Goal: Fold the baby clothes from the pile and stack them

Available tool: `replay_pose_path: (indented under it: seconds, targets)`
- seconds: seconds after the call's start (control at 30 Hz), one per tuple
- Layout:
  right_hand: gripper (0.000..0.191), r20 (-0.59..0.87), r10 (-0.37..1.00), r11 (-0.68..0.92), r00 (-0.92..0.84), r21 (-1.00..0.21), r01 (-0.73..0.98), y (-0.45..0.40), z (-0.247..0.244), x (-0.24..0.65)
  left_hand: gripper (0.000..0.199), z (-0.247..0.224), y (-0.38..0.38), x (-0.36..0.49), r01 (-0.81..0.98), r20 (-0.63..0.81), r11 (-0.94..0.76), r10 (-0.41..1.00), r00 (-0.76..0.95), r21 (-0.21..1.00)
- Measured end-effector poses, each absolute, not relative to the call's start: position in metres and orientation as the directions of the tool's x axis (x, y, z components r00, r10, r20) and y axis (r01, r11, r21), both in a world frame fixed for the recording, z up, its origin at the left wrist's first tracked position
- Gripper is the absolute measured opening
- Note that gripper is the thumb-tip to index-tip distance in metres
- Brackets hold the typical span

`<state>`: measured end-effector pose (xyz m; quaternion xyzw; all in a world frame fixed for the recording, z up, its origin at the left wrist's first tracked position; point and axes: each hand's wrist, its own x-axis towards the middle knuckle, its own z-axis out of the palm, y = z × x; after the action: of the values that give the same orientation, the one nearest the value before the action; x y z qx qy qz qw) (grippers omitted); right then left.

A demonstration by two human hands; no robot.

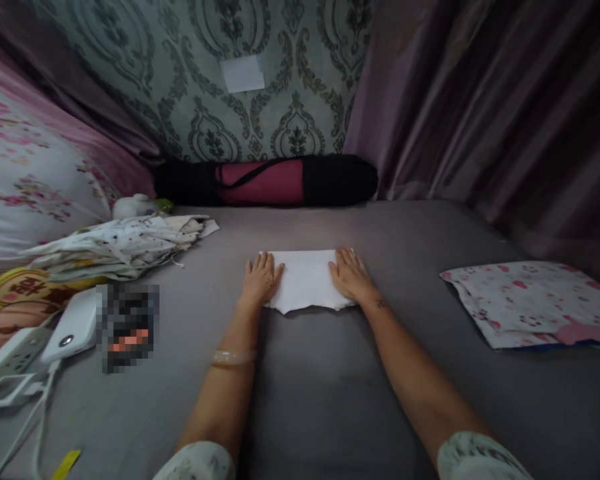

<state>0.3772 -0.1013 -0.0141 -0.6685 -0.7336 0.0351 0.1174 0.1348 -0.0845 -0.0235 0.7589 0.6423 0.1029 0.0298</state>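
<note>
A white piece of folded cloth (305, 283) lies flat on the grey sheet (320, 393) in front of me. Its far edge is straight, while the near edge is wavy with small points. My left hand (263, 277) rests flat on its left end, fingers stretched away from me and thumb apart. On the right end, my right hand (349, 272) lies flat in the same way. Both palms press on the cloth and neither hand grips it.
At the right sits a folded patterned cloth (535, 300). Crumpled printed fabric (125, 247) lies at the left, near a white power bank (73, 327), a power strip (15, 353) and cables. A black and pink rolled bag (265, 181) lies along the wall.
</note>
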Motion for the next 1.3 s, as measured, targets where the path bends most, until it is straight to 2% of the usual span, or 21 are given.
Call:
replay_pose_path:
  seconds: [0.1, 0.33, 0.6, 0.77, 1.07, 1.3]
  targets:
    - [0.061, 0.079, 0.994, 0.087, -0.071, -0.225, 0.971, -0.101, -0.018, 0.379, 0.065, -0.027, -0.083, 0.134, 0.965, 0.068, -0.168, 0.985, 0.157, 0.2]
    - [0.06, 0.072, 0.995, 0.083, -0.068, -0.232, 0.969, -0.101, -0.017, 0.38, 0.066, -0.02, -0.085, 0.135, 0.968, 0.019, -0.14, 0.99, 0.139, 0.207]
    - [0.06, 0.172, 0.98, 0.129, -0.095, -0.2, 0.971, -0.105, -0.009, 0.363, 0.066, -0.014, -0.094, 0.155, 0.981, 0.143, -0.145, 0.982, 0.126, 0.128]
    - [0.06, 0.071, 0.993, 0.104, -0.091, -0.204, 0.973, -0.107, -0.017, 0.353, 0.065, -0.02, -0.1, 0.168, 0.985, 0.082, -0.151, 0.986, 0.144, 0.078]
    - [0.059, 0.065, 0.994, 0.098, -0.086, -0.208, 0.973, -0.109, -0.015, 0.355, 0.063, -0.017, -0.101, 0.167, 0.984, 0.062, -0.132, 0.99, 0.126, 0.12]
    - [0.057, 0.14, 0.983, 0.151, -0.121, -0.229, 0.962, -0.117, -0.008, 0.336, 0.059, -0.02, -0.108, 0.192, 0.971, 0.169, -0.202, 0.969, 0.179, 0.13]
